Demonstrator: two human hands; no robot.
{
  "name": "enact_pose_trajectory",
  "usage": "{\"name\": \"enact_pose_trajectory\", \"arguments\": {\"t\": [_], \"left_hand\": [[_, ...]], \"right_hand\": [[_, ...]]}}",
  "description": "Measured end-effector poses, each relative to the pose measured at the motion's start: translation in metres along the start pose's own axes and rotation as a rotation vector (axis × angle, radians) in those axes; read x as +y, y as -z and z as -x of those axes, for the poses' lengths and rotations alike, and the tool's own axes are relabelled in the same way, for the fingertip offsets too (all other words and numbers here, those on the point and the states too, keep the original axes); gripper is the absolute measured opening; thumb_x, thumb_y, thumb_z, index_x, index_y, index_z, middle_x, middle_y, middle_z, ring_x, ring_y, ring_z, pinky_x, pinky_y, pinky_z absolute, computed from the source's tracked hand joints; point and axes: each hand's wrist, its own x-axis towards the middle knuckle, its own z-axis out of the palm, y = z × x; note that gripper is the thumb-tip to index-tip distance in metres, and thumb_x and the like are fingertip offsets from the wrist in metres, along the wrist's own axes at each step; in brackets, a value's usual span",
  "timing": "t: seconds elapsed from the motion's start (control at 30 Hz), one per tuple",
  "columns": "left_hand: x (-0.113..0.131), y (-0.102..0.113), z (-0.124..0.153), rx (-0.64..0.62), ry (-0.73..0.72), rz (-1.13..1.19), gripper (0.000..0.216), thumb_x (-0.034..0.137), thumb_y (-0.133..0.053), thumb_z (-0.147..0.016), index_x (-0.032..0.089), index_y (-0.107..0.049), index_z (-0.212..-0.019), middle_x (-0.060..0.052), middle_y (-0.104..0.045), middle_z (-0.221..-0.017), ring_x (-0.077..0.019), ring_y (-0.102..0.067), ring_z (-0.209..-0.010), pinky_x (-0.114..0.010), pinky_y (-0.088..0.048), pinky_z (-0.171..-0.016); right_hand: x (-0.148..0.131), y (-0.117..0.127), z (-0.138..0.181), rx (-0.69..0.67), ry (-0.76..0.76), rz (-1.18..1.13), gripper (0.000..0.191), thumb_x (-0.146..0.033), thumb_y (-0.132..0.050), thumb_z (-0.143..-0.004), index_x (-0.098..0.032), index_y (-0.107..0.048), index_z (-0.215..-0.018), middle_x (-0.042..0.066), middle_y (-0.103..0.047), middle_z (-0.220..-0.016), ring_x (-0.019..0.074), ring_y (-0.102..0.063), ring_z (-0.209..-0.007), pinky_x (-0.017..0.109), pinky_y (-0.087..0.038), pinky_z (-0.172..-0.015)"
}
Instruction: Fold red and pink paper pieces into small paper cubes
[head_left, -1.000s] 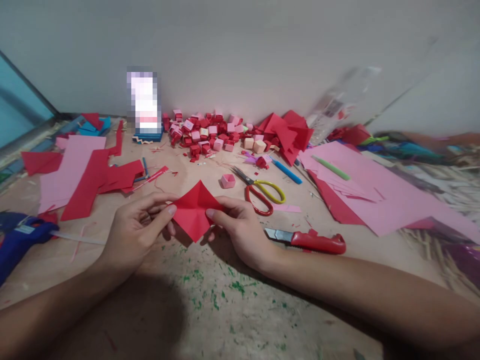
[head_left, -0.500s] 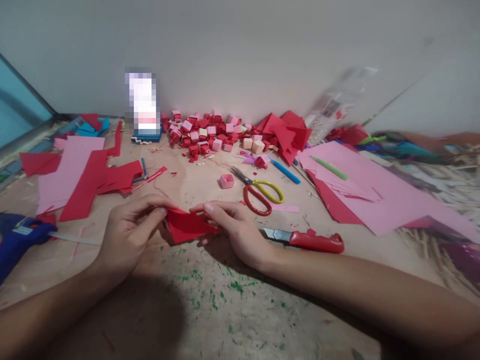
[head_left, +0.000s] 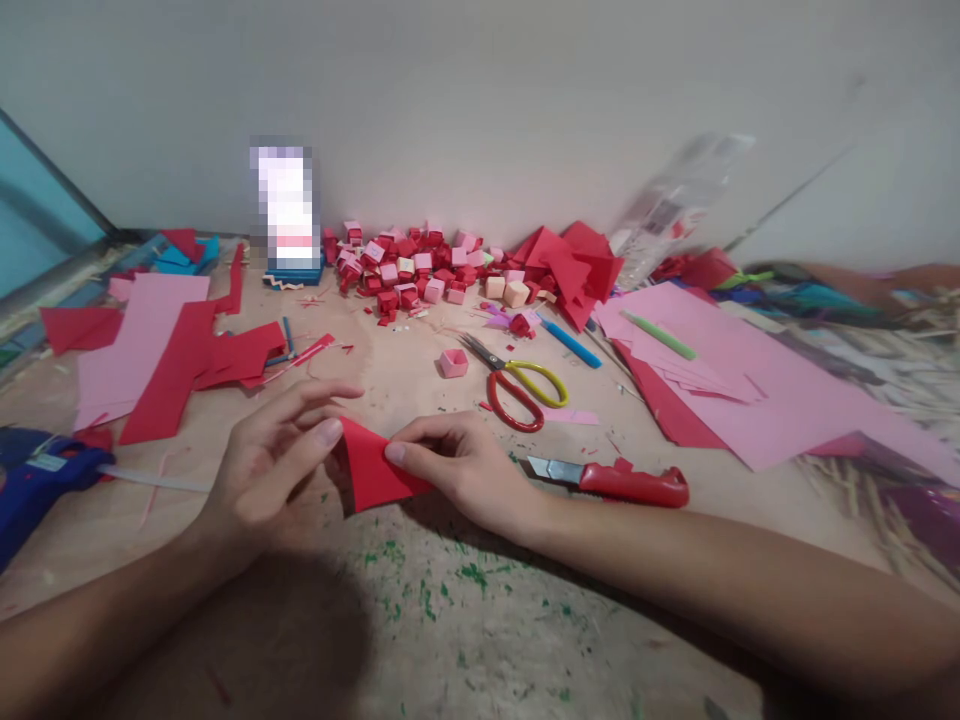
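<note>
Paper [head_left: 373, 478], red and folded into a triangle, lies on the counter [head_left: 465, 600] between both hands. The right hand [head_left: 461, 468] grasps its right edge, fingers [head_left: 397, 452] pinched on it. The left hand [head_left: 274, 462] is released, fingers spread, thumb tip touching the upper corner. A utility knife [head_left: 622, 483] lies just beside the right wrist.

Folded paper [head_left: 373, 476] is set on the table [head_left: 465, 640] between left hand [head_left: 274, 468] and right hand [head_left: 461, 468]; scissors [head_left: 519, 385] are laid behind, a knife [head_left: 616, 482] to the right

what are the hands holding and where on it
Folded red paper: left hand at its top left corner, right hand pinching its right edge.
</note>
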Motion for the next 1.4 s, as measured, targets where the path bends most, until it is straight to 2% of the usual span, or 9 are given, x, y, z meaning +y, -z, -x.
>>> {"name": "enact_pose_trajectory", "arguments": {"t": [0.07, 0.17, 0.23, 0.3, 0.5, 0.73, 1.2, 1.27, 1.4], "left_hand": [[0.002, -0.002, -0.001, -0.031, 0.062, 0.046, 0.026, 0.039, -0.069, -0.093, 0.025, -0.073, -0.115, 0.001, -0.069, -0.074, -0.0109, -0.058, -0.052, -0.018, -0.039, -0.04], [0.009, -0.007, -0.005, -0.047, 0.045, -0.014, 0.013, 0.032, -0.071, -0.089, 0.021, -0.076, -0.09, 0.0, -0.068, -0.068, -0.0123, -0.061, -0.055, -0.02, -0.048, -0.047], [0.013, -0.01, -0.006, -0.043, 0.015, -0.062, 0.016, 0.029, -0.069, -0.089, 0.02, -0.075, -0.077, -0.001, -0.069, -0.068, -0.0135, -0.064, -0.058, -0.021, -0.052, -0.051], [0.015, -0.011, -0.007, -0.02, -0.004, -0.1, 0.018, 0.027, -0.068, -0.088, 0.019, -0.074, -0.073, -0.001, -0.07, -0.068, -0.0139, -0.064, -0.06, -0.021, -0.053, -0.053], [0.01, -0.008, -0.005, 0.042, -0.03, -0.142, 0.02, 0.029, -0.067, -0.089, 0.02, -0.073, -0.072, 0.0, -0.069, -0.066, -0.014, -0.063, -0.058, -0.021, -0.052, -0.053], [0.009, -0.006, -0.005, 0.118, -0.014, -0.171, 0.022, 0.032, -0.065, -0.091, 0.021, -0.069, -0.072, 0.001, -0.067, -0.068, -0.0143, -0.063, -0.061, -0.022, -0.051, -0.057], [0.005, -0.006, -0.007, 0.204, 0.018, -0.151, 0.019, 0.037, -0.069, -0.09, 0.021, -0.068, -0.079, 0.0, -0.068, -0.076, -0.0175, -0.064, -0.072, -0.024, -0.054, -0.064], [0.005, -0.006, -0.008, 0.153, 0.046, -0.066, 0.02, 0.038, -0.07, -0.09, 0.02, -0.068, -0.081, -0.001, -0.067, -0.076, -0.0168, -0.064, -0.069, -0.024, -0.052, -0.06], [0.006, -0.004, -0.007, -0.121, 0.044, 0.093, 0.023, 0.041, -0.066, -0.096, 0.019, -0.071, -0.09, -0.003, -0.068, -0.076, -0.016, -0.063, -0.063, -0.024, -0.049, -0.053]], "right_hand": [[0.0, -0.001, 0.0, 0.003, -0.014, 0.009, 0.025, -0.037, -0.073, -0.088, -0.014, -0.079, -0.081, 0.004, -0.07, -0.071, 0.0136, -0.057, -0.061, 0.026, -0.044, -0.057], [0.001, -0.002, 0.001, -0.005, -0.019, 0.017, 0.026, -0.038, -0.07, -0.091, -0.016, -0.077, -0.081, 0.003, -0.068, -0.069, 0.0137, -0.056, -0.059, 0.025, -0.042, -0.051], [0.001, -0.002, 0.002, -0.012, -0.001, 0.038, 0.027, -0.039, -0.069, -0.092, -0.016, -0.077, -0.08, 0.003, -0.068, -0.07, 0.0136, -0.056, -0.06, 0.025, -0.043, -0.052], [0.001, -0.002, 0.003, -0.032, 0.023, 0.058, 0.028, -0.04, -0.069, -0.093, -0.016, -0.077, -0.081, 0.003, -0.069, -0.071, 0.0131, -0.056, -0.061, 0.025, -0.044, -0.054], [0.002, -0.002, 0.004, -0.087, -0.033, -0.01, 0.035, -0.043, -0.065, -0.097, -0.014, -0.076, -0.081, 0.004, -0.07, -0.065, 0.0118, -0.057, -0.053, 0.025, -0.045, -0.053], [0.001, -0.004, 0.004, -0.106, -0.012, -0.126, 0.033, -0.043, -0.069, -0.096, -0.014, -0.077, -0.082, 0.006, -0.076, -0.074, 0.0138, -0.07, -0.066, 0.027, -0.056, -0.068], [0.002, -0.004, 0.006, -0.109, -0.026, -0.147, 0.035, -0.043, -0.065, -0.099, -0.014, -0.077, -0.082, 0.007, -0.078, -0.077, 0.0143, -0.073, -0.069, 0.028, -0.057, -0.072], [0.001, -0.004, 0.006, -0.097, -0.017, -0.166, 0.036, -0.042, -0.064, -0.1, -0.014, -0.076, -0.08, 0.007, -0.077, -0.074, 0.0143, -0.072, -0.069, 0.027, -0.057, -0.071], [-0.001, -0.004, 0.005, -0.034, 0.011, -0.23, 0.034, -0.042, -0.067, -0.099, -0.014, -0.075, -0.08, 0.006, -0.076, -0.071, 0.0132, -0.071, -0.066, 0.024, -0.055, -0.066]]}}
